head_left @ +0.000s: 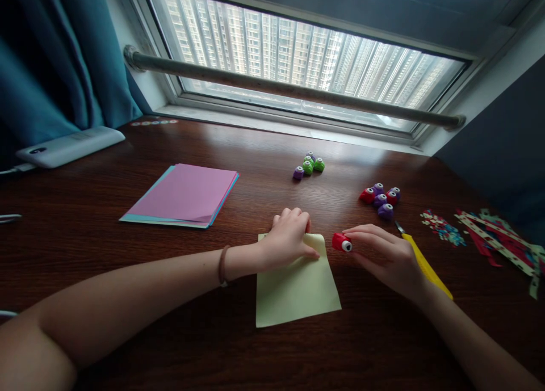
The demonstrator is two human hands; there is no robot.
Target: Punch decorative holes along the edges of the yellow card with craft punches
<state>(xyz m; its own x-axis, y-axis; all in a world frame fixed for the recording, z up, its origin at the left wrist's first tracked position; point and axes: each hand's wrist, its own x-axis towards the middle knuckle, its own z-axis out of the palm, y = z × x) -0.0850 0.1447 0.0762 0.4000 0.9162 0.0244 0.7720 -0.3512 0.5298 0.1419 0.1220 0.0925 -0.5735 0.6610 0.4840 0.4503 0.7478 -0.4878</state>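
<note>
A pale yellow sheet of paper (296, 294) lies on the dark wooden table (191, 345). Across its far edge rests my left hand (289, 238), thumb apart from the curled fingers; whether anything is under the palm is hidden. Just right of the sheet, my right hand (389, 257) holds a small red punch (341, 242) with a white round button between thumb and fingertips. Beyond it sits a group of red and purple punches (380, 200). Farther back is a cluster of green and purple punches (308, 166).
Coloured paper (183, 192) is stacked at left, near a white device (72, 146). A yellow-handled cutter (426, 266) lies beside my right wrist. Paper bits (443, 227) and cut strips (502, 238) are at far right. A window with a rail (289, 88) stands behind the table.
</note>
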